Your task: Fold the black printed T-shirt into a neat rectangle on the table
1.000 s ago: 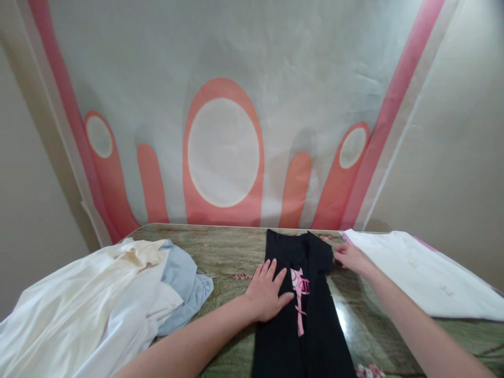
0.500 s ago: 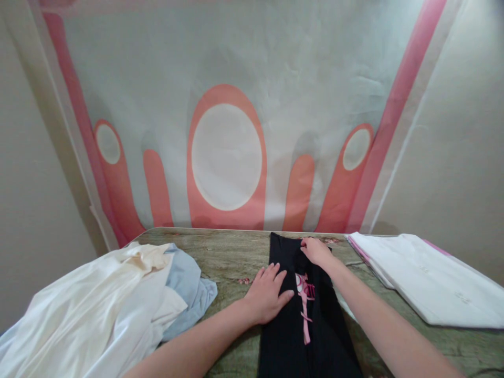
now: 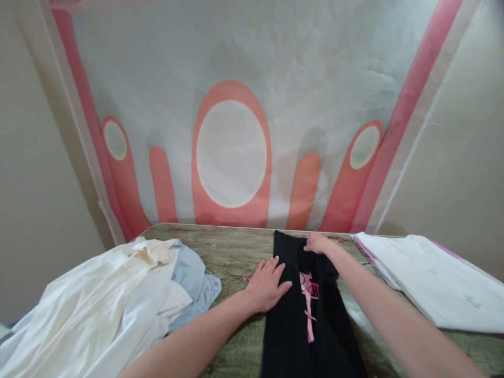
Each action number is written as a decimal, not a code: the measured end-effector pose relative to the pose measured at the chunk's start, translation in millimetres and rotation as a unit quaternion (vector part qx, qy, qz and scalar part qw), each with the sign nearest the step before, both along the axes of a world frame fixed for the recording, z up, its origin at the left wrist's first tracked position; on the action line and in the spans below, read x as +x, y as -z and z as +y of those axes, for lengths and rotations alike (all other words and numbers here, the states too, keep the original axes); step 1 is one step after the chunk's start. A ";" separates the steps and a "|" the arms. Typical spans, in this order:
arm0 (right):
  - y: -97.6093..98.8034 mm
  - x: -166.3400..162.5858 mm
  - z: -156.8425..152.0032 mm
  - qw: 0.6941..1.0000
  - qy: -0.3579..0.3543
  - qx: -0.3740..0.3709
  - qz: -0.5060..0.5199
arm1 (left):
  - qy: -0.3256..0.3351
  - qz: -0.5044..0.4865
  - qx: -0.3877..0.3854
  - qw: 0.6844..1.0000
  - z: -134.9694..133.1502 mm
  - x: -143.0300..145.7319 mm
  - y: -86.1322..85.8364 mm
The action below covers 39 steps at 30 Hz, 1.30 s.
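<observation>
A black garment [image 3: 289, 336] with a pink printed design lies lengthwise on the table, partly folded over on itself. My left hand [image 3: 268, 286] rests flat on its left edge, fingers spread. At the garment's far end, my right hand [image 3: 318, 244] is closed, its fingers pinching the black cloth near the upper right corner. The fingertips of the right hand are partly hidden by the hand itself. The garment's near end runs out of the picture at the bottom.
To the left lies a loose heap of cream and white clothes [image 3: 106, 294] with a light blue piece [image 3: 192, 278]. A stack of folded white clothes [image 3: 425, 278] sits on the right. Behind the wood-patterned table [image 3: 232, 247] stands a wall with a pink and white printed sheet [image 3: 232, 152].
The view has shifted slightly, so things sit a little further right. My right hand still grips the cloth, its fingers more curled, while my left hand stays on the garment.
</observation>
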State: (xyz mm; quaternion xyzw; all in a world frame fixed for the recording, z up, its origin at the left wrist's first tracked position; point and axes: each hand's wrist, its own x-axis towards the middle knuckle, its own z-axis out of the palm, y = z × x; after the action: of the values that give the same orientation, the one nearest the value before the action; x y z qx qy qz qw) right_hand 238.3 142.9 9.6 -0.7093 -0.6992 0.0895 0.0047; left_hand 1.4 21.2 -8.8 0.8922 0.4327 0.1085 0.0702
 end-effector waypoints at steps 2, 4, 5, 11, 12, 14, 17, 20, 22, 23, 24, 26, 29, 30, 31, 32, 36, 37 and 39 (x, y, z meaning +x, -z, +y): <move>-2.0 0.9 -1.7 1.000 -0.014 -0.001 0.003 | -0.002 -0.002 0.003 1.000 0.1 0.0 0.5; -2.5 2.5 -3.1 1.000 -0.027 0.000 0.011 | -0.001 -0.004 0.004 1.000 0.1 -0.1 0.8; -2.3 3.4 -3.4 0.999 -0.033 0.001 0.015 | -0.001 -0.005 0.005 1.000 0.1 -0.2 0.9; -0.1 3.8 -2.4 0.997 -0.051 0.030 0.049 | 0.000 0.000 0.004 1.000 0.8 -0.3 2.1; 0.1 3.0 -2.5 0.996 -0.052 0.043 0.056 | 0.000 0.002 0.005 1.000 1.0 -0.3 2.6; 0.6 1.5 -3.0 0.993 -0.051 0.078 0.073 | -0.002 0.004 0.008 1.000 1.6 -0.2 3.6; 2.6 1.4 -3.8 0.986 -0.050 0.124 0.104 | -0.004 0.000 0.013 1.000 2.3 -0.1 5.3; 5.7 4.3 -4.5 0.976 -0.054 0.150 0.146 | -0.003 -0.008 0.015 1.000 2.7 -0.5 6.2; 7.6 7.5 -5.4 0.969 -0.059 0.162 0.178 | -0.001 -0.012 0.013 1.000 2.9 -0.9 6.0; 8.5 9.2 -6.0 0.965 -0.063 0.165 0.195 | 0.000 -0.014 0.012 1.000 3.1 -1.0 5.7; 9.3 11.0 -6.5 0.961 -0.068 0.167 0.211 | 0.001 -0.015 0.011 1.000 3.3 -1.1 5.3; 11.2 14.5 -7.3 0.954 -0.074 0.167 0.238 | 0.002 -0.016 0.010 1.000 3.6 -1.1 4.5; 15.3 18.6 -7.5 0.950 -0.069 0.162 0.259 | 0.001 -0.014 0.010 1.000 3.6 -0.9 3.4; 17.0 19.5 -7.4 0.949 -0.066 0.161 0.262 | 0.001 -0.012 0.009 1.000 3.5 -0.8 3.0; 18.7 20.3 -7.2 0.950 -0.062 0.160 0.262 | 0.002 -0.009 0.009 1.000 3.3 -0.6 2.7; 20.3 20.9 -7.1 0.950 -0.060 0.161 0.261 | 0.003 -0.007 0.008 1.000 3.1 -0.5 2.4; 26.3 22.0 -6.8 0.955 -0.053 0.163 0.244 | 0.006 0.005 0.006 1.000 2.6 0.0 1.7; 27.7 22.3 -6.7 0.956 -0.051 0.163 0.238 | 0.008 0.009 0.006 1.000 2.4 -0.1 1.7; 30.6 23.1 -6.4 0.960 -0.048 0.161 0.224 | 0.014 0.019 0.006 1.000 1.8 -0.2 1.9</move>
State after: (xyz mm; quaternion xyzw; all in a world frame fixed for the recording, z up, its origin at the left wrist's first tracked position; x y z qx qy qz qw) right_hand 261.4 136.5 -21.0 -0.6266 -0.7187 0.1321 0.2711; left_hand 1.2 23.0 -10.7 0.9006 0.4205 0.0933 0.0584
